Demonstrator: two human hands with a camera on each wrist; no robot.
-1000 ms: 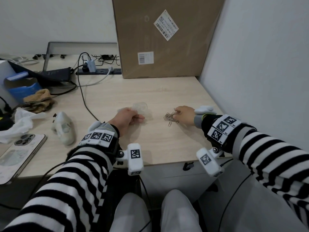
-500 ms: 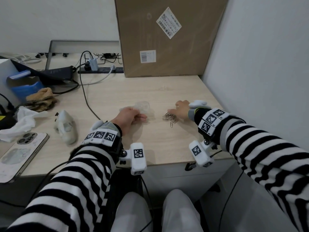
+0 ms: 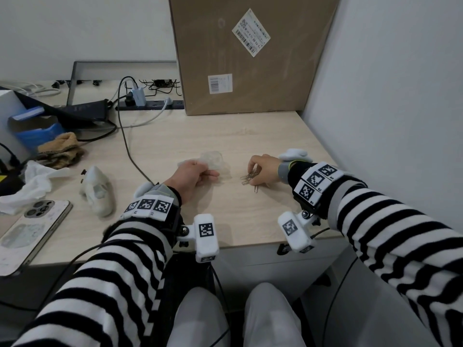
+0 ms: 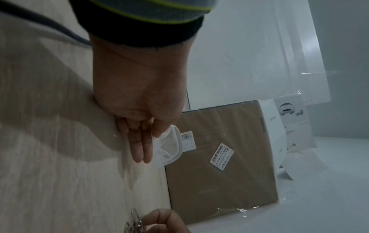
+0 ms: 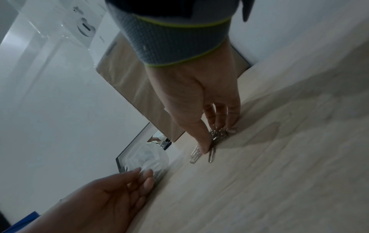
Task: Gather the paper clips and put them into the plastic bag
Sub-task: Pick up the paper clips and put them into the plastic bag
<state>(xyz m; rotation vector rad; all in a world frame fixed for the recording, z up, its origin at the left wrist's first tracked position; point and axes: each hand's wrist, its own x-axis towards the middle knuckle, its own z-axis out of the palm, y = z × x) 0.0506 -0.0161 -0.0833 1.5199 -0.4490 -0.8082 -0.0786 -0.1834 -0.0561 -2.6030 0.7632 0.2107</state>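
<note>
On the pale wooden desk (image 3: 250, 216) my left hand (image 3: 209, 175) pinches the edge of a small clear plastic bag (image 3: 213, 160) between thumb and fingers; the bag (image 4: 169, 148) bulges out beyond the fingertips. To its right, my right hand (image 3: 251, 176) curls over a bunch of silver paper clips (image 3: 247, 177) and pinches them against the desk. In the right wrist view thumb and fingers close on the clips (image 5: 217, 134), and two clips (image 5: 195, 155) stick out past the thumb. One loose clip (image 3: 256, 188) lies just in front of the hand.
A large cardboard box (image 3: 245, 58) stands at the back, against the white wall (image 3: 388, 108) on the right. A cable (image 3: 130, 156) runs down the desk left of my left hand. Further left lie a white plastic gadget (image 3: 97, 191), a phone (image 3: 30, 226), tissue and cloth.
My right hand has curled its fingers over the clips, drawn them into a tighter bunch and pinched them. My left hand keeps holding the bag in about the same place.
</note>
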